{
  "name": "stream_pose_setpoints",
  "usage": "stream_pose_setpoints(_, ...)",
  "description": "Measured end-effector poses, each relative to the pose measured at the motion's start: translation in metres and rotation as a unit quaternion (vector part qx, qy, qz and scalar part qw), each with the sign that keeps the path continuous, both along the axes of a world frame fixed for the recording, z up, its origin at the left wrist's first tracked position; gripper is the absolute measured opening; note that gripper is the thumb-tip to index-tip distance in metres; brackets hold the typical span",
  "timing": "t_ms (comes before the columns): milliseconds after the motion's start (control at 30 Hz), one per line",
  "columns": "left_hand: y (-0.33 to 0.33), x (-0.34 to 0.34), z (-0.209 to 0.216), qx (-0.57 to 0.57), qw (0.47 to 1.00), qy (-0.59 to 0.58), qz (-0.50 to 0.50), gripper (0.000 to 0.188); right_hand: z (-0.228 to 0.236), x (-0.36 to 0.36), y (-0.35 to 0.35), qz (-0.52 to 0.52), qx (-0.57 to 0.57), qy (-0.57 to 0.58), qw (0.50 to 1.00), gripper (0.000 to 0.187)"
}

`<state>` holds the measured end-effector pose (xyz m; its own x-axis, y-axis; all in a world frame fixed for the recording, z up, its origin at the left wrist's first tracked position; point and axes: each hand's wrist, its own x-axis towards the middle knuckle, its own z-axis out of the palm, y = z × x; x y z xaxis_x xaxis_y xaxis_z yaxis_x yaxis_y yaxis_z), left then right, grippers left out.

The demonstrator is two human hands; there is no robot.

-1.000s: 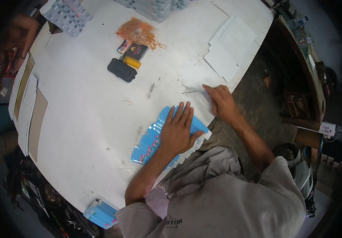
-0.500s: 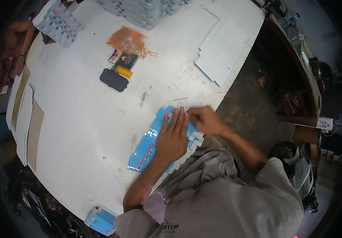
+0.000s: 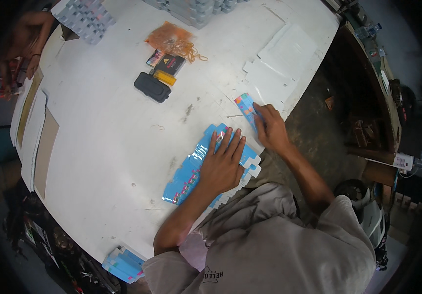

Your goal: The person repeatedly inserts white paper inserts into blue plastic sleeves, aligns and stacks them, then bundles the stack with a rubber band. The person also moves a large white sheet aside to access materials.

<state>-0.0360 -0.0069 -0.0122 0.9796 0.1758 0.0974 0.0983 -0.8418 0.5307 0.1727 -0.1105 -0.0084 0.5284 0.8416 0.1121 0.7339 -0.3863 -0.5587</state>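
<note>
Fanned-out blue printed carton blanks (image 3: 191, 169) with white tabs overlap near the table's edge in front of me. My left hand (image 3: 223, 166) lies flat on them, fingers stretched out and slightly apart. To the right, my right hand (image 3: 273, 130) grips a narrow blue carton (image 3: 244, 105) with pink and orange print. Its far end points away from me; the fingers hide part of its near end. A bundle of similar blue cartons (image 3: 123, 264) sits at the table's near left edge.
Grey carton stacks (image 3: 184, 12) stand at the back. A black case (image 3: 152, 87), a yellow lighter (image 3: 164, 77), a dark small box (image 3: 170, 63) and an orange bag (image 3: 172, 39) lie mid-table. White sheets (image 3: 269, 73) rest at the right; cardboard (image 3: 46, 147) and another person's arm (image 3: 37, 41) are left.
My right hand has moved away from the fanned blanks, and a narrow blue carton now shows in it. My left hand stays on the blanks. The view has shifted slightly.
</note>
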Motion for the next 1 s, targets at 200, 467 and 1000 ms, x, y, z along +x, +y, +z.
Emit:
stream_pose_setpoints(200, -0.001, 0.003, 0.0, 0.026, 1.0, -0.01, 0.014, 0.057, -0.01, -0.007, -0.002, 0.014, -0.011, -0.107, 0.994, 0.053)
stream_pose_setpoints(467, -0.003, 0.004, -0.002, 0.035, 0.999, -0.028, 0.009, 0.046, -0.015, -0.008, -0.002, 0.006, 0.005, -0.121, 0.993, 0.054)
stream_pose_setpoints(1000, -0.005, 0.002, 0.004, 0.121, 0.992, 0.041, 0.01, 0.076, 0.021, -0.053, -0.011, 0.035, -0.138, 0.238, 0.961, 0.03)
